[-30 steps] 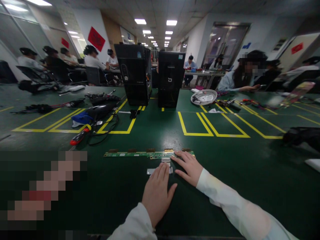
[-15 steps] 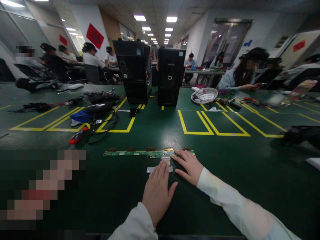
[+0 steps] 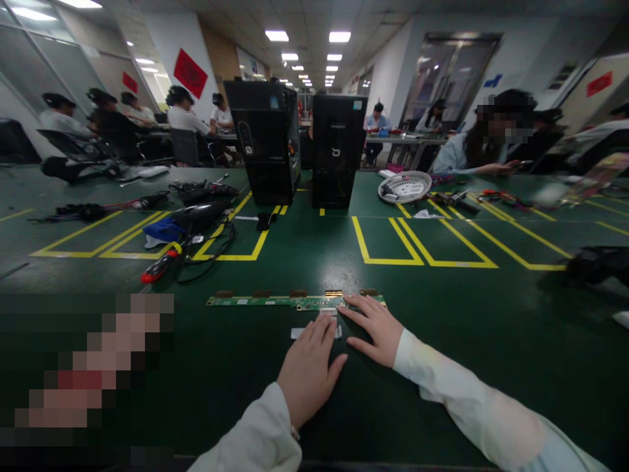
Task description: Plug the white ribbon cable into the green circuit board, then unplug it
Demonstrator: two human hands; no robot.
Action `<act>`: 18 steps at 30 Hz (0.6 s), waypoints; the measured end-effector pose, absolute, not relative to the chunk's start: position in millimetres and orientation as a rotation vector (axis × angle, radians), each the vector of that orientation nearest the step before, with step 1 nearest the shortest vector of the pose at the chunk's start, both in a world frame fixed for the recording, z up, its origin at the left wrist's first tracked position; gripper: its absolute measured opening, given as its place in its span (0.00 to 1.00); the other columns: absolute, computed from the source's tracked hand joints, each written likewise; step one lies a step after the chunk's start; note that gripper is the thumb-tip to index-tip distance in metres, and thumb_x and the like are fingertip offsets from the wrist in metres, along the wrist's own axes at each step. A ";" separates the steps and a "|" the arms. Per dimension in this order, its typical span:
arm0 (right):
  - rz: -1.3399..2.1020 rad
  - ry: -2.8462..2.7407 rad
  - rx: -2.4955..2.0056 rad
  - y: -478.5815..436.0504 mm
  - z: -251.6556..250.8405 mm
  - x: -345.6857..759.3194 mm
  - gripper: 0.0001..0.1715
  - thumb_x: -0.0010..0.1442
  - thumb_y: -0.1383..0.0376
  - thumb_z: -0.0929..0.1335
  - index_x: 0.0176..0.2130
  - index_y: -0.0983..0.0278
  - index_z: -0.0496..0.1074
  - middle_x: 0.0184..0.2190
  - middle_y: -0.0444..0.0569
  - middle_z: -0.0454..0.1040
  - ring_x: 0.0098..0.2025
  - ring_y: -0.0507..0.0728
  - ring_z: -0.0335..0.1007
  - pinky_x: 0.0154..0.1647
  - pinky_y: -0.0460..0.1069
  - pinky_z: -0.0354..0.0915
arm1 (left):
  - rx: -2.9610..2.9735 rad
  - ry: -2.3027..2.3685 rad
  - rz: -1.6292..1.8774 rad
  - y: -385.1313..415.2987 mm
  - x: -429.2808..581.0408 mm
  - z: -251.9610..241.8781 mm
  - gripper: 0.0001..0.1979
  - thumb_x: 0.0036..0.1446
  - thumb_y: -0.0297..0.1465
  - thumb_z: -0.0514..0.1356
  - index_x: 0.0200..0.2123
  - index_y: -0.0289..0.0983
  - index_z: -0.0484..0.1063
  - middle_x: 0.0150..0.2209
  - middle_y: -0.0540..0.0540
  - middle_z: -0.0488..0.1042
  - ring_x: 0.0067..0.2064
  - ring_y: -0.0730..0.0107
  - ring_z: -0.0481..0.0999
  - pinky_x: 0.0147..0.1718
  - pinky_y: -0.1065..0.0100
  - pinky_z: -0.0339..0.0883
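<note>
A long, narrow green circuit board (image 3: 260, 302) lies flat on the green table in front of me, with brown tabs along its far edge. My right hand (image 3: 376, 328) rests over the board's right end, fingers spread and partly covering it. Just below the board's middle is my left hand (image 3: 309, 364), palm down, its fingers stretched out side by side and the thumb apart. Its fingertips lie on a small pale strip (image 3: 327, 312) joined to the board's near edge. A flat grey-white piece (image 3: 297, 333) sticks out from under the left fingers; most of it is hidden.
Two black computer towers (image 3: 337, 151) stand at the back. A screwdriver (image 3: 160, 265) with a red and black handle lies left, beside a black cable and a dark device (image 3: 206, 213). A white basket (image 3: 405, 188) is back right. Several people sit beyond; one (image 3: 491, 144) sits at right.
The view has shifted slightly, so everything sits a little farther right. My left wrist has tilted a bit lower to the left; both hands stay at the board.
</note>
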State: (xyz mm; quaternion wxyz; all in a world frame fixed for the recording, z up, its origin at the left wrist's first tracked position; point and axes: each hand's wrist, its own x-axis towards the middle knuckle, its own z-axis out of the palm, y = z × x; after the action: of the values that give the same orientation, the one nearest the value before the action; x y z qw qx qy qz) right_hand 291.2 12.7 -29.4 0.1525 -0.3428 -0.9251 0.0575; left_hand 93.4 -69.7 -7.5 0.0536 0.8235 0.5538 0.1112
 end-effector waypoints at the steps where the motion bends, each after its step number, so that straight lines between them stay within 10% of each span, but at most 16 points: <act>1: 0.165 -2.655 -0.987 12.7 -29.5 291.2 0.34 0.60 0.52 0.63 0.62 0.60 0.59 0.63 0.56 0.56 0.64 0.65 0.50 0.61 0.65 0.51 | 2.504 1.678 0.341 -68.7 92.7 -7.7 0.26 0.63 0.37 0.51 0.60 0.29 0.58 0.62 0.34 0.60 0.63 0.56 0.59 0.60 0.54 0.57; 18: 0.149 -2.670 -0.992 15.0 -26.7 292.5 0.35 0.60 0.50 0.63 0.62 0.60 0.59 0.63 0.56 0.57 0.64 0.64 0.50 0.62 0.64 0.51 | 2.578 1.652 0.430 -66.1 90.3 -13.0 0.28 0.63 0.41 0.50 0.61 0.30 0.57 0.63 0.34 0.59 0.64 0.55 0.57 0.60 0.50 0.54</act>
State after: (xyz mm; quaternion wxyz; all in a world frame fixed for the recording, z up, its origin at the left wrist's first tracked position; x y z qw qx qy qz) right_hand 292.5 15.0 -26.7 0.1441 -0.3442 -0.9263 0.0515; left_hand 90.3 -66.1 -13.0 0.0246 0.8335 0.5341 0.1390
